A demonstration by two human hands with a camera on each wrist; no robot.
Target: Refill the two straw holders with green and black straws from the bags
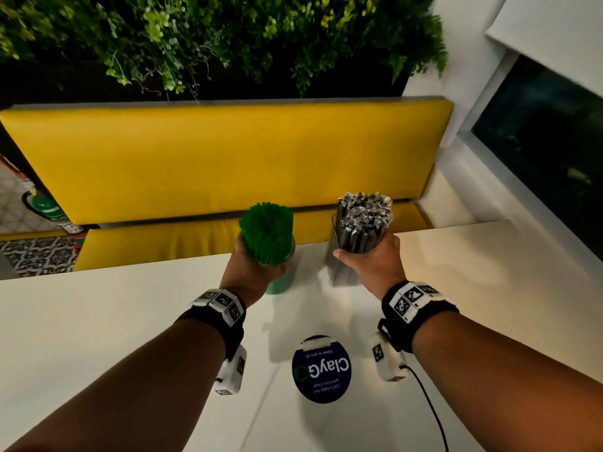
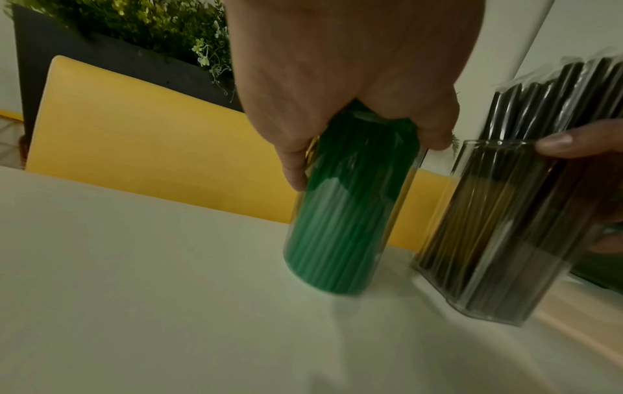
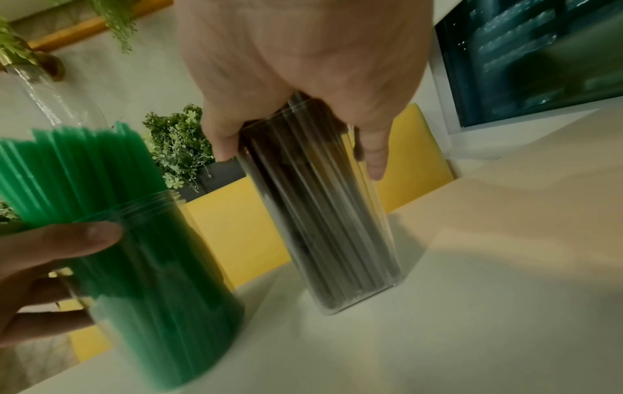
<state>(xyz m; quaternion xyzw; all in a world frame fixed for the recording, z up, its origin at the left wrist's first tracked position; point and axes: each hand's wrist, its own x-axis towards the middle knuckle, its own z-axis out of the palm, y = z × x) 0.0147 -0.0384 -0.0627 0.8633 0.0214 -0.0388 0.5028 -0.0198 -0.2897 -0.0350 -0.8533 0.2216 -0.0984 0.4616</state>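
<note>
Two clear holders stand near the far edge of the white table [image 1: 130, 321]. The round one [image 2: 337, 240] is packed with green straws [image 1: 267, 230]; my left hand [image 1: 251, 272] grips it around its upper part. The squarer holder [image 3: 337, 240] is full of wrapped black straws [image 1: 362, 220], and my right hand [image 1: 372, 262] grips it near the rim. In the left wrist view both holders lean slightly and look blurred. No bags are in view.
A round dark blue sign [image 1: 321, 370] lies on the table between my forearms. Beyond the table's far edge runs a yellow bench [image 1: 212, 158] with plants [image 1: 212, 37] above it. A dark window [image 1: 554, 141] is at the right.
</note>
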